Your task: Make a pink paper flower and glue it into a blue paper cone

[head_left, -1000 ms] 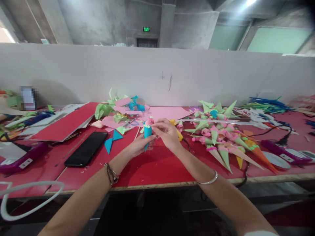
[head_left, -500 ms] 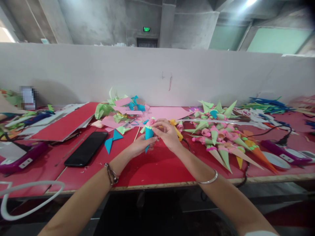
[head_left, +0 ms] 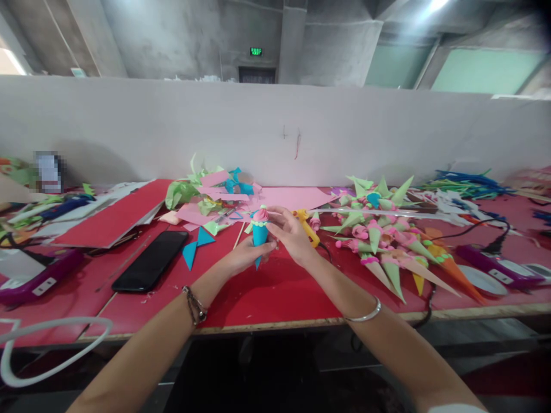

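Observation:
A small paper ice-cream cone (head_left: 259, 234) stands upright in front of me, with a blue body, a pale green scalloped trim and a pink swirled top. My left hand (head_left: 246, 256) is closed around its lower part, the blue tip showing below the thumb. At the trim and the pink top, my right hand (head_left: 293, 234) grips from the right side; its far fingertips are partly hidden behind the cone. A yellow glue gun (head_left: 310, 230) lies just behind my right hand. Two blue paper triangles (head_left: 198, 246) lie to the left.
A black phone (head_left: 150, 261) lies left, near a red sheet (head_left: 116, 213). Pink and green paper scraps (head_left: 210, 195) are heaped behind. Many finished paper cones (head_left: 387, 241) pile up at right. Purple power strips (head_left: 501, 267) with cables sit at both sides. A pale partition (head_left: 258, 135) closes the back.
My right fingers have shifted slightly right and back from the cone's front, so more of its pink top shows. The cone has turned a little in my left hand.

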### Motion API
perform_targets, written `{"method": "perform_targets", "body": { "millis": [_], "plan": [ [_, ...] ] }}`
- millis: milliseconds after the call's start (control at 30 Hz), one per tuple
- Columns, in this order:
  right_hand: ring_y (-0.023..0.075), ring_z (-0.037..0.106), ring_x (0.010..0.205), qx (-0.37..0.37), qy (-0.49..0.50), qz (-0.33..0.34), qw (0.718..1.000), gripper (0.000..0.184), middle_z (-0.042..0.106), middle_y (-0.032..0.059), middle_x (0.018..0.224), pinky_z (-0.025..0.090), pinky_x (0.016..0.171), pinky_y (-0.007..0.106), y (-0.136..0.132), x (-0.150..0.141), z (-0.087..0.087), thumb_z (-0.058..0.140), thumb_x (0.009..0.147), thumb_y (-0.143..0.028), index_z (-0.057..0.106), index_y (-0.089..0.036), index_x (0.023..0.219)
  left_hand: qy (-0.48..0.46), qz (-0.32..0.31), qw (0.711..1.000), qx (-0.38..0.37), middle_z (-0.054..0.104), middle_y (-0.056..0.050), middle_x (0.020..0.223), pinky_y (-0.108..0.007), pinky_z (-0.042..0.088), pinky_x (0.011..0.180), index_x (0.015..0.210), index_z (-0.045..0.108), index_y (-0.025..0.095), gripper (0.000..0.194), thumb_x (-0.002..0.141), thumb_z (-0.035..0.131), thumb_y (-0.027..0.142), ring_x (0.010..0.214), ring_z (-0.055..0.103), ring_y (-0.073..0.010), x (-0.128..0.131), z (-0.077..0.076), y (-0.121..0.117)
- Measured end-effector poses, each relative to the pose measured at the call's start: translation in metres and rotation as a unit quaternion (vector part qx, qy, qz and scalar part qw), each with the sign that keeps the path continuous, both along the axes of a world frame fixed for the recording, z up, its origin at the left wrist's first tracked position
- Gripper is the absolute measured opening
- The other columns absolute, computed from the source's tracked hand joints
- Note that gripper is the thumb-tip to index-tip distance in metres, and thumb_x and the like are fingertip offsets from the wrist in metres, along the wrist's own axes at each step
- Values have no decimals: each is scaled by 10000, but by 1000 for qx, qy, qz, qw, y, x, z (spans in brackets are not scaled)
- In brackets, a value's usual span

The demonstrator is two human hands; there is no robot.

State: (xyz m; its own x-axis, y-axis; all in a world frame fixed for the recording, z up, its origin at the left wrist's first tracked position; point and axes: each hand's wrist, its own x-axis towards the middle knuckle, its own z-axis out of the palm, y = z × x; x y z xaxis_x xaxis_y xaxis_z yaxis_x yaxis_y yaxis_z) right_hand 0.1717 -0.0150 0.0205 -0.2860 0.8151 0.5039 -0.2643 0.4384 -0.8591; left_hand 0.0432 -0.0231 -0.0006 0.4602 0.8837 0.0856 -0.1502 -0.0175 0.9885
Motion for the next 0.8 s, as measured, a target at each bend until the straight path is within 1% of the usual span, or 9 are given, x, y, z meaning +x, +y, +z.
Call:
{"method": "perform_targets", "body": {
  "millis": [133, 233, 367, 467, 600, 700, 800],
  "plan": [
    [139, 547, 950, 11, 9, 6, 1000, 288, 582, 18, 1013, 467, 809, 285, 1, 1, -1, 580, 725, -292, 492, -257, 997, 15, 1, 1000, 14, 439, 44, 543, -214, 282, 466, 656, 497, 141, 277, 629, 650, 370, 472, 388, -58, -1, -1, 0],
    [135, 545, 943, 9, 10, -6, 1000, 285, 579, 17, 991, 466, 804, 280, 3, 1, -2, 596, 711, -289, 484, -255, 971, 18, -2, 1000, 15, 446, 40, 560, -216, 286, 475, 668, 515, 139, 258, 633, 647, 357, 482, 390, -60, -2, -1, 1],
    [130, 556, 884, -23, 17, -20, 999, 307, 572, 8, 938, 471, 761, 275, 4, 0, -5, 624, 676, -298, 445, -244, 919, 28, -10, 999, 16, 451, 40, 568, -218, 297, 494, 664, 526, 136, 245, 632, 647, 346, 497, 391, -62, -3, -2, 1],
    [121, 560, 836, -41, 31, -15, 999, 313, 564, -5, 896, 472, 723, 260, 4, -1, -6, 630, 663, -293, 415, -240, 883, 28, -8, 1000, 13, 442, 44, 551, -215, 284, 487, 654, 525, 134, 252, 624, 652, 349, 486, 378, -59, -2, -2, 0],
    [117, 555, 842, -44, 43, -13, 998, 333, 551, -4, 904, 464, 750, 265, 3, -1, -4, 631, 655, -279, 403, -242, 895, 33, 18, 999, 20, 457, 40, 541, -212, 290, 495, 638, 520, 134, 246, 622, 651, 340, 493, 389, -63, -1, -2, 1],
    [128, 547, 885, -36, 33, -38, 998, 365, 546, 11, 946, 454, 795, 288, 2, -1, -4, 633, 647, -291, 399, -245, 923, 52, 51, 997, 32, 473, 37, 521, -212, 304, 505, 608, 516, 138, 233, 624, 649, 329, 495, 408, -70, 0, -2, 2],
    [138, 541, 913, -23, 26, -64, 997, 403, 532, 29, 986, 453, 807, 298, 2, -2, -4, 640, 640, -301, 398, -244, 958, 78, 75, 993, 38, 472, 39, 488, -207, 284, 476, 577, 512, 138, 237, 619, 655, 323, 464, 398, -65, 0, -1, 3]
  ]
}}
